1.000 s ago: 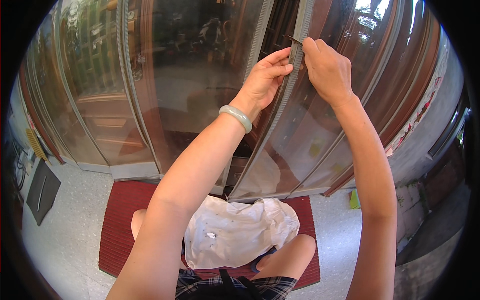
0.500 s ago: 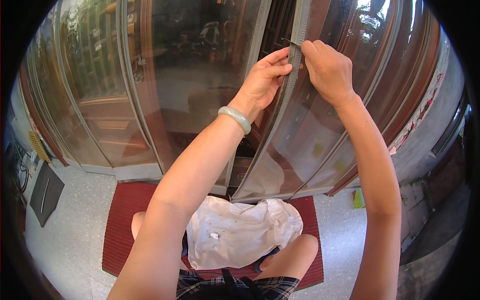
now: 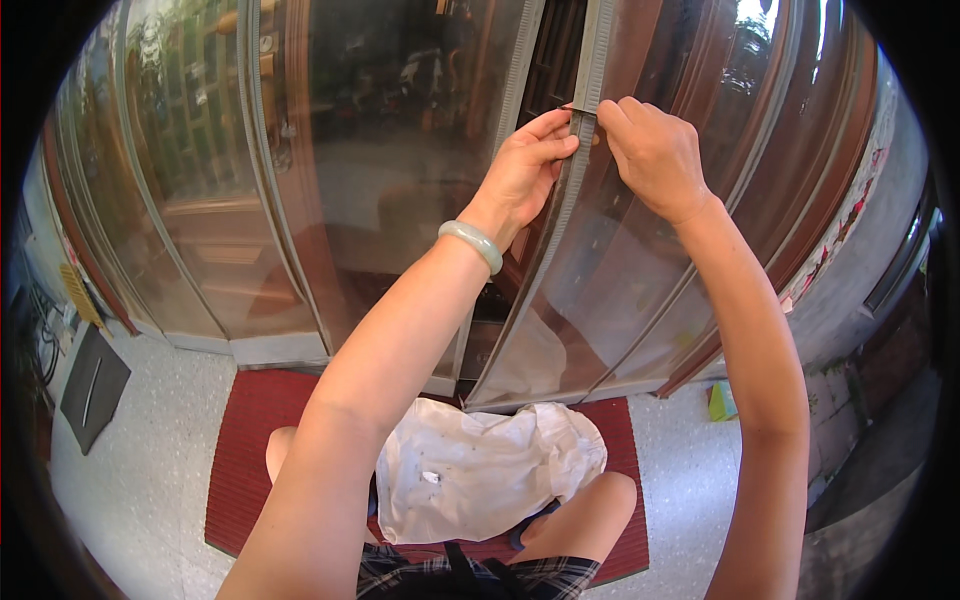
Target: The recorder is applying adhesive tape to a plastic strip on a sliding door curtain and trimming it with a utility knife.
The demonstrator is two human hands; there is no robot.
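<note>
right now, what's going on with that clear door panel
A person's left hand holds the grey edge strip of the clear panel with thumb and fingertips. The right hand grips a thin dark tool, which lies across that strip. A narrow gap separates this panel from the one to its left. A white cloth lies between the person's knees, above a red mat.

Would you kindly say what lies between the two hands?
The head view shows a grey edge strip between the left hand and right hand, crossed by a thin dark tool.
</note>
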